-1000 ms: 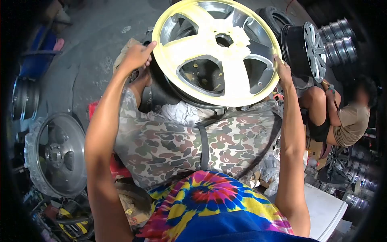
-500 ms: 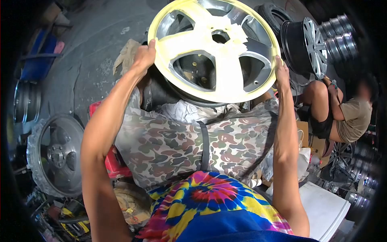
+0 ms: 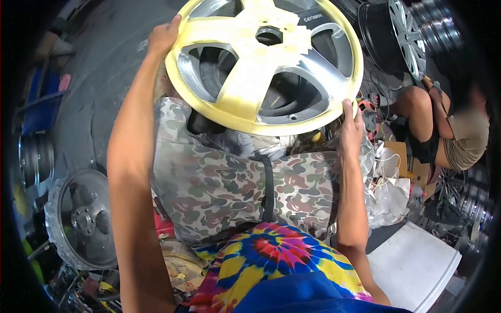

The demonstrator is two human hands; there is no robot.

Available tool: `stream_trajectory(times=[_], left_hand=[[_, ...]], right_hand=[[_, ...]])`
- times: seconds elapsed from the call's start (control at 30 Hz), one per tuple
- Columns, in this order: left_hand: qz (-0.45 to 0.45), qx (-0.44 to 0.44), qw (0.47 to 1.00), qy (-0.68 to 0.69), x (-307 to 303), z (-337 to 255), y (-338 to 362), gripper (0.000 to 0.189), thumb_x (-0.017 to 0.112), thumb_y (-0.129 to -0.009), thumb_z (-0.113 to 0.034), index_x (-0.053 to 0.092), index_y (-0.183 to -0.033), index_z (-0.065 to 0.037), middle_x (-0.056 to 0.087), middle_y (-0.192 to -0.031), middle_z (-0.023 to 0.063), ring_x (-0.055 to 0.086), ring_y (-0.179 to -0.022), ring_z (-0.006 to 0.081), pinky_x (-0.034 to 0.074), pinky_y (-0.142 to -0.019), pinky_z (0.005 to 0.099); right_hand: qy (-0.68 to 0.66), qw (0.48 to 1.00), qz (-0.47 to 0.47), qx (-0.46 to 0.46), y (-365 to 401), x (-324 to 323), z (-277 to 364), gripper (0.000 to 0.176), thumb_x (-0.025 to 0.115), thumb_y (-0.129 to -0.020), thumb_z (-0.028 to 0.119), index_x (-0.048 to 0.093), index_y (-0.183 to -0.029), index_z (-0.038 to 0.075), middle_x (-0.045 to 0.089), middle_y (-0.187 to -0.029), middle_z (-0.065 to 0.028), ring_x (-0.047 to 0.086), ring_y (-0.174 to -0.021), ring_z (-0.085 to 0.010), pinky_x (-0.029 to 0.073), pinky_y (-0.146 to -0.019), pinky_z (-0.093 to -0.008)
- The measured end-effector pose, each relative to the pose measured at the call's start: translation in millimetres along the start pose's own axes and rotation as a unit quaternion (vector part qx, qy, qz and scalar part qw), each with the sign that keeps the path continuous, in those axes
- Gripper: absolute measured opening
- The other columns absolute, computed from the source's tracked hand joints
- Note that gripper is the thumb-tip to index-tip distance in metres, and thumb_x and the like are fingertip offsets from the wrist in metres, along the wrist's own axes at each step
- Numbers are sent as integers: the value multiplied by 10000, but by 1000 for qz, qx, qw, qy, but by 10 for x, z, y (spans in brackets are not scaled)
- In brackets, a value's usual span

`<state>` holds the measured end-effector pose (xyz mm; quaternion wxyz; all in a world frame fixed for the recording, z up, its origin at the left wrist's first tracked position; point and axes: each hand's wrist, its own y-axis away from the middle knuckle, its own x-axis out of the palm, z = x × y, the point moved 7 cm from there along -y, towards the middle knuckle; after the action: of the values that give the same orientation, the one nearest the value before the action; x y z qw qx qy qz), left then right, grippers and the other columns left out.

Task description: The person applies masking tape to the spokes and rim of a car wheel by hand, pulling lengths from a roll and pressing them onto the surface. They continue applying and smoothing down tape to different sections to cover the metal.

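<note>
**Taped alloy wheel held in both hands over a camouflage-covered stack**

A five-spoke alloy wheel (image 3: 318,68) is held up at the far centre of the scene, tilted, with its face turned towards the camera. Its outer lip and spokes are covered in pale yellow masking tape (image 3: 245,78), with torn strips layered around the hub hole (image 3: 269,35). The hollows between the spokes are left as bare silver metal. On the untaped barrel at the far right of the wheel, small white lettering (image 3: 317,18) can be made out. It appears to read "Carlsson", though the last letters are not sharp.

The far-left edge of the rim is gripped by the left hand (image 3: 163,35), with the fingers curled over the taped lip. The near-right edge is clasped by the right hand (image 3: 350,128), which is closed around the rim. Both arms are stretched forward.

Just below the wheel, a bulky stack is draped in a camouflage cloth (image 3: 219,182) crossed by a dark strap (image 3: 267,188). Whether the wheel touches the stack cannot be told. A tie-dye garment (image 3: 271,255) is seen nearest the camera.

At the left, a bare silver wheel (image 3: 86,219) stands on the floor. At the far right, a black wheel with a silver multi-spoke face (image 3: 404,34) stands on edge. Another person (image 3: 459,135) is seated beside it, with knees drawn up. Crumpled plastic bags (image 3: 386,188) lie to the right of the stack, and a white board (image 3: 412,266) lies at the near right. No writing can be read on any of these.
</note>
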<state>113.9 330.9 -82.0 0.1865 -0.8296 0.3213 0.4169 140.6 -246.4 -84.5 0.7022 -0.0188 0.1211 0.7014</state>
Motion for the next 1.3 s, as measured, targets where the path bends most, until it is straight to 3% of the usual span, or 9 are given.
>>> stream_trajectory(times=[0.13, 0.2, 0.23, 0.33, 0.47, 0.53, 0.63, 1.03, 1.3], left_hand=[[-105, 49, 992, -47, -429, -307, 171, 577, 581, -977, -605, 803, -1104, -87, 772, -1085, 180, 721, -1075, 321, 529, -932, 430], [-115, 132, 984, 18, -678, -682, 427, 634, 547, -1035, -590, 660, -1387, -75, 752, -1142, 199, 710, -1089, 330, 552, -886, 440], [-111, 195, 971, 88, -748, -932, 657, 509, 609, -1038, -451, 771, -1086, 29, 767, -829, 142, 711, -791, 264, 526, -711, 394], [128, 204, 960, 146, -437, -1285, 1313, 387, 670, -1008, -400, 773, -1047, -28, 702, -873, 16, 616, -848, 95, 504, -804, 277], [474, 145, 847, 193, -3, -1681, 2387, 362, 729, -991, -354, 764, -1130, -22, 739, -936, 28, 659, -888, 112, 522, -791, 285], [504, 278, 792, 203, 15, -1844, 2655, 383, 759, -973, -355, 759, -1181, -33, 753, -951, 41, 670, -895, 122, 526, -801, 292], [565, 252, 770, 154, 98, -1823, 2840, 406, 775, -953, -372, 759, -1200, -50, 752, -942, 43, 673, -875, 122, 529, -795, 295], [525, 314, 769, 187, 282, -1851, 2839, 250, 744, -938, -260, 745, -943, -11, 701, -798, 49, 611, -751, 120, 478, -678, 310], [422, 354, 827, 116, 367, -1951, 2819, 232, 734, -904, -222, 645, -914, -8, 634, -749, 128, 610, -695, 266, 471, -659, 405]], right_hand=[[16, 999, 49, 3, 534, -192, 171, 374, 505, -1113, 367, 638, -1150, 20, 581, -892, -4, 498, -763, -92, 409, -702, -271], [95, 988, 120, 5, 960, -185, 309, 313, 462, -1127, 302, 642, -1127, 47, 552, -852, -2, 480, -741, -85, 396, -667, -271], [39, 993, 108, 11, 1176, -56, 392, 295, 501, -1112, 288, 673, -1107, 49, 564, -858, -3, 510, -766, -95, 415, -700, -273], [130, 948, 279, -88, 1511, 127, 469, 216, 631, -1034, 183, 709, -1007, -17, 572, -857, -84, 539, -822, -185, 453, -774, -322], [119, 924, 331, -153, 1616, 377, 542, 141, 685, -980, 113, 699, -994, -26, 542, -841, -116, 512, -797, -249, 439, -741, -355], [118, 918, 339, -167, 1604, 435, 580, 137, 696, -968, 105, 691, -979, -32, 533, -839, -126, 505, -787, -267, 436, -733, -367], [112, 914, 340, -192, 1573, 469, 636, 132, 705, -958, 87, 668, -940, -38, 527, -832, -124, 491, -773, -270, 431, -723, -382], [130, 896, 355, -233, 1560, 592, 576, 132, 699, -961, 82, 649, -935, -37, 529, -858, -117, 498, -763, -261, 426, -704, -375], [70, 928, 363, -52, 1451, 698, 328, 139, 667, -1005, 86, 657, -973, -49, 584, -879, -94, 552, -774, -182, 451, -711, -311]])
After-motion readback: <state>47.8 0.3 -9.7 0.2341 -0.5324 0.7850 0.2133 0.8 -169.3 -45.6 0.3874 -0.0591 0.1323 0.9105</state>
